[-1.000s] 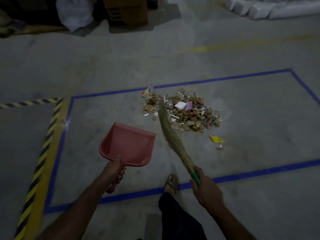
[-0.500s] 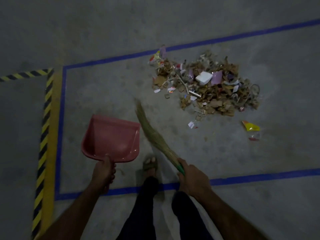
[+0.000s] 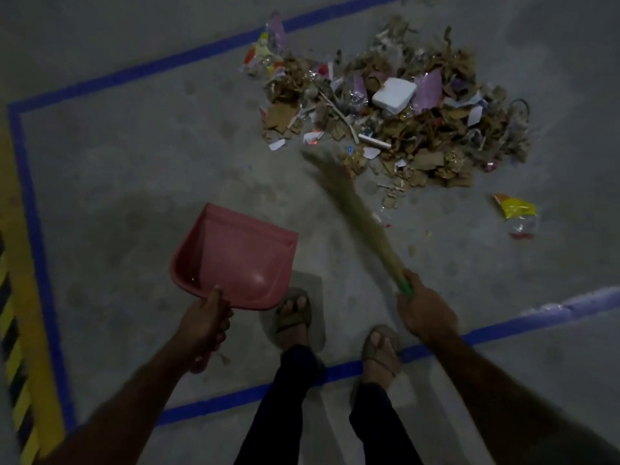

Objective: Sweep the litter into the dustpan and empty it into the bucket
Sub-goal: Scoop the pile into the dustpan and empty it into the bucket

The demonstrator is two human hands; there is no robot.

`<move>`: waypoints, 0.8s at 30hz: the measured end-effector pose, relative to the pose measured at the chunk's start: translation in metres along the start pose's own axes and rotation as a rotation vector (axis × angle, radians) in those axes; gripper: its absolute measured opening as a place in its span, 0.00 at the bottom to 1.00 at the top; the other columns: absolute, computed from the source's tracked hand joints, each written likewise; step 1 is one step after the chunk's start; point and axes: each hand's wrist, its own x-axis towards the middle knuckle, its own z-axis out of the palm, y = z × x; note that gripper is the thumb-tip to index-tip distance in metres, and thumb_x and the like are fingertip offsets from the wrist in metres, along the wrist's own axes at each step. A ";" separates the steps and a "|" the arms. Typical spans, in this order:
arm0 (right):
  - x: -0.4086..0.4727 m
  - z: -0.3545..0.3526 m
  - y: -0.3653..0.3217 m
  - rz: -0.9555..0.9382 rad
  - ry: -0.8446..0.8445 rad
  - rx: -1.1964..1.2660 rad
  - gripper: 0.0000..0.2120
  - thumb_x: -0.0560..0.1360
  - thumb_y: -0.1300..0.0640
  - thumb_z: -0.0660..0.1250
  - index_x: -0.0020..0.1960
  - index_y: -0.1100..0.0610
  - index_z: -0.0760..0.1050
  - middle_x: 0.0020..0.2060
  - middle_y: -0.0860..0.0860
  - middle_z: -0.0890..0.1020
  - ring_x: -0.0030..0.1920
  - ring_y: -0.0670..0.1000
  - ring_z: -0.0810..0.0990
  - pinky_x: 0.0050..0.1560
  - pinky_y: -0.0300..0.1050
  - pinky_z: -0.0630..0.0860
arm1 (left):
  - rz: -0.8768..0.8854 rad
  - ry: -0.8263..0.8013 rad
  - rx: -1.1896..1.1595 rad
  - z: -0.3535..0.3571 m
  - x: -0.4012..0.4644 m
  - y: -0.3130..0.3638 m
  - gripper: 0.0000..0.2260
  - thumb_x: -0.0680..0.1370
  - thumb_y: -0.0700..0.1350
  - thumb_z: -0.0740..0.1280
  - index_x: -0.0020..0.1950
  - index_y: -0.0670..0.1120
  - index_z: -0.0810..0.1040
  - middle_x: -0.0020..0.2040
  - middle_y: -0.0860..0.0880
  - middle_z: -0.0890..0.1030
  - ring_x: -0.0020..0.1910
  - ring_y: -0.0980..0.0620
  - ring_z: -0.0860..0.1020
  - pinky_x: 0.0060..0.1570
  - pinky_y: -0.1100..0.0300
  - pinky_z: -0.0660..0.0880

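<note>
One pink dustpan [image 3: 235,256], held by its handle in the left hand [image 3: 204,325], is empty. One grass broom [image 3: 355,213], gripped at its green collar by the right hand [image 3: 426,313], is motion-blurred, its tip apparently at the near edge of one litter pile [image 3: 402,112]. One yellow wrapper [image 3: 515,209] lies apart. Two sandalled feet [image 3: 293,313] stand inside the blue tape [image 3: 134,70].

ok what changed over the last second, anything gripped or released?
The person stepped up to the litter pile, which now sits nearer in view. The broom tip came back off the pile to its near edge. Nothing taken or let go: left hand still holds the empty dustpan, right hand the broom. The pile and the yellow wrapper look unmoved.
</note>
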 end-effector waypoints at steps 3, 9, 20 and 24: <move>-0.023 -0.051 0.045 0.016 0.104 0.104 0.27 0.81 0.45 0.61 0.77 0.47 0.59 0.49 0.57 0.81 0.47 0.61 0.81 0.47 0.53 0.79 | -0.002 -0.041 0.011 0.011 0.002 0.023 0.26 0.84 0.60 0.54 0.41 0.41 0.74 0.26 0.48 0.67 0.19 0.54 0.62 0.23 0.66 0.59; -0.111 -0.095 0.143 -0.076 0.040 -0.046 0.28 0.79 0.41 0.61 0.77 0.39 0.58 0.55 0.46 0.80 0.51 0.50 0.81 0.45 0.42 0.75 | 0.003 -0.112 0.082 0.025 -0.005 0.057 0.26 0.83 0.60 0.56 0.43 0.38 0.76 0.24 0.49 0.68 0.17 0.54 0.63 0.23 0.68 0.59; -0.043 -0.121 0.134 0.146 0.051 -0.318 0.24 0.82 0.46 0.56 0.77 0.44 0.57 0.44 0.49 0.73 0.38 0.50 0.76 0.34 0.45 0.71 | 0.054 -0.203 0.197 0.060 0.001 0.079 0.25 0.84 0.59 0.55 0.42 0.39 0.75 0.24 0.48 0.68 0.18 0.53 0.63 0.25 0.67 0.60; -0.044 -0.134 0.111 0.130 0.168 -0.143 0.25 0.81 0.43 0.56 0.77 0.40 0.55 0.42 0.49 0.73 0.37 0.49 0.76 0.32 0.48 0.76 | 0.077 -0.201 0.191 0.063 -0.007 0.092 0.25 0.84 0.58 0.55 0.42 0.38 0.75 0.24 0.48 0.68 0.18 0.53 0.63 0.24 0.68 0.60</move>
